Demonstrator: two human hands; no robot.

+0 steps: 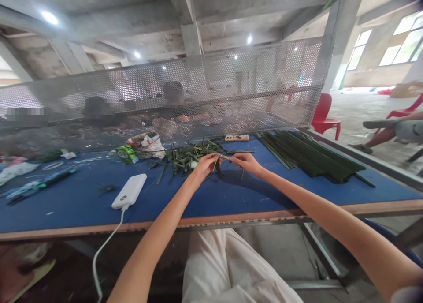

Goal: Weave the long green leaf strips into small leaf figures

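- We have both hands closed in a tight pinch: the left hand [204, 168] and the right hand [247, 162] meet over a thin yellow strip [224, 156], held between their fingertips, just right of the heap of cut green leaves [190, 159].
- That heap is our landmark, lying loose on the blue tabletop [82, 215]. Just left of it sit a green carton [127, 154] and a crumpled paper packet [147, 145].
- A cream-coloured flat box [237, 138] lies just behind the heap, and a stack of long dark-green strips [307, 155] lies well to its right.
- A white power bank [129, 191] lies left of the heap and nearer to us, its white cable [105, 237] trailing over the tabletop edge.
- Behind the heap stands a perforated metal screen [165, 91], with blurred people beyond it.
- We judge the thin strip the likeliest trouble: a loosened pinch could let it slip, since so little of it shows between our fingertips.
- Stray leaf blades close to our wrists could catch on a hand and drag the heap out of place.
- A sweeping arm could also snag the cable and pull the power bank over the edge.
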